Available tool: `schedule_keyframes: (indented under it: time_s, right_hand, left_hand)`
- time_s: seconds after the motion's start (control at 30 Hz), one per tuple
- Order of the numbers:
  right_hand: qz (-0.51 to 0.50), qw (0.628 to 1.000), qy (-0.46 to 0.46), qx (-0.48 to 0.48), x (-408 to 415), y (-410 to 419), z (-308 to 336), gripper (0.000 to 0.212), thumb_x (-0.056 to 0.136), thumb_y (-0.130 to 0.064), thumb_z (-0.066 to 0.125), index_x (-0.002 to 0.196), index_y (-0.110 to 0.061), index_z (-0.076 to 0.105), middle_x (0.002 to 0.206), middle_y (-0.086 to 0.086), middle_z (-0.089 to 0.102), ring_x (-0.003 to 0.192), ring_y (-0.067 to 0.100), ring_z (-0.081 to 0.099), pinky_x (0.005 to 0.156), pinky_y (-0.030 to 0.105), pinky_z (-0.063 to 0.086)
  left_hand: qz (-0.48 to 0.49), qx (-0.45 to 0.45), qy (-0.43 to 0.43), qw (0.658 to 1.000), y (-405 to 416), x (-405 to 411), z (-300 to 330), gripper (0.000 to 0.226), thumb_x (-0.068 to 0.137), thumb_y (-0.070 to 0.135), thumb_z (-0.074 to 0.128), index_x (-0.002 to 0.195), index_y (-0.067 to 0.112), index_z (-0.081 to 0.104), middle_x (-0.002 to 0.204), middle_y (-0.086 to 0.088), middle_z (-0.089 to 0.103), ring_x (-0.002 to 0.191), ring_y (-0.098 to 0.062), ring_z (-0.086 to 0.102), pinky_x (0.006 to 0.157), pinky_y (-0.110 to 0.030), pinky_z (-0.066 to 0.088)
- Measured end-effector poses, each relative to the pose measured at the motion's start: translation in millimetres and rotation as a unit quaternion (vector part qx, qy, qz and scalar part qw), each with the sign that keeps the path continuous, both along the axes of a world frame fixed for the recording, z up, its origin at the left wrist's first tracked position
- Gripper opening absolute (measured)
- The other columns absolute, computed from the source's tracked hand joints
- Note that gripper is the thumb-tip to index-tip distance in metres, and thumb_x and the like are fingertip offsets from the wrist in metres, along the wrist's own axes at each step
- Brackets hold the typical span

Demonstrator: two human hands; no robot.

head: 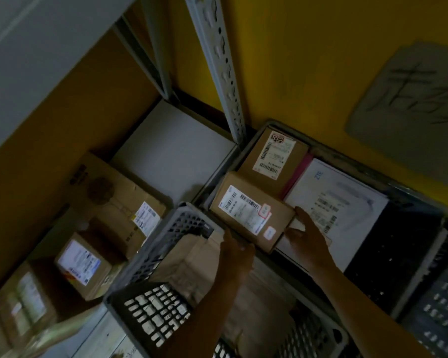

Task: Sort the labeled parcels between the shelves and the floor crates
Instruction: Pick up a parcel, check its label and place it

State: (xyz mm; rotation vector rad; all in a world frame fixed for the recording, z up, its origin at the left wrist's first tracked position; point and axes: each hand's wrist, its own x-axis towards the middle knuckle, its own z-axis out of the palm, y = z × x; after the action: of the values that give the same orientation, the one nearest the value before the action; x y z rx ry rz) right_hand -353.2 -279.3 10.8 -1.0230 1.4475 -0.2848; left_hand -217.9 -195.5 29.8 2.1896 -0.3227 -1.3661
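A small brown parcel with a white barcode label lies tilted in the grey floor crate at the centre. My left hand touches its near left corner, and my right hand holds its right end, fingers along the edge. Behind it in the same crate sits another brown labeled parcel. A flat white ZTE parcel lies to the right, partly under my right hand. A nearer grey lattice crate holds a crumpled brown paper package.
Several labeled cardboard boxes stand on the low white shelf at the left. A perforated metal shelf post rises between shelf and crates. A yellow wall with a grey paper sign is behind. More lattice crates stand at right.
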Motion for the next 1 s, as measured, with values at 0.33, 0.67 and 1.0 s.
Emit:
schedule_keyframes:
  time_s: [0.33, 0.67, 1.0]
  right_hand:
    - [0.107, 0.985, -0.012, -0.137, 23.4, 40.0, 120.1, 0.027, 0.097, -0.015, 0.054, 0.124, -0.015, 0.055, 0.119, -0.004, 0.058, 0.110, 0.012, 0.056, 0.067, 0.004, 0.043]
    - [0.313, 0.885, -0.243, -0.247, 173.1, 223.1, 436.7, 0.029, 0.079, -0.033, 0.054, 0.103, -0.024, 0.068, 0.099, -0.010, 0.074, 0.094, 0.004, 0.068, 0.087, 0.023, 0.051]
    - [0.452, 0.770, -0.320, -0.318, 264.4, 502.4, 678.6, 0.019, 0.096, -0.025, 0.054, 0.100, -0.043, 0.060, 0.112, -0.011, 0.065, 0.108, 0.010, 0.061, 0.091, 0.031, 0.048]
  left_hand:
    - [0.053, -0.011, 0.111, 0.992, 57.4, 15.4, 128.8, 0.021, 0.097, 0.026, 0.056, 0.115, 0.029, 0.046, 0.113, 0.000, 0.059, 0.109, -0.020, 0.060, 0.078, -0.025, 0.050]
    - [0.182, -0.311, 0.132, 0.923, 252.5, 98.7, 428.8, 0.028, 0.076, 0.020, 0.069, 0.102, 0.011, 0.074, 0.099, -0.005, 0.075, 0.098, -0.023, 0.068, 0.078, -0.025, 0.056]
    - [0.219, -0.333, -0.134, 0.907, 562.3, 188.0, 658.5, 0.030, 0.100, 0.021, 0.049, 0.124, 0.008, 0.060, 0.127, -0.006, 0.063, 0.117, -0.021, 0.059, 0.090, -0.030, 0.051]
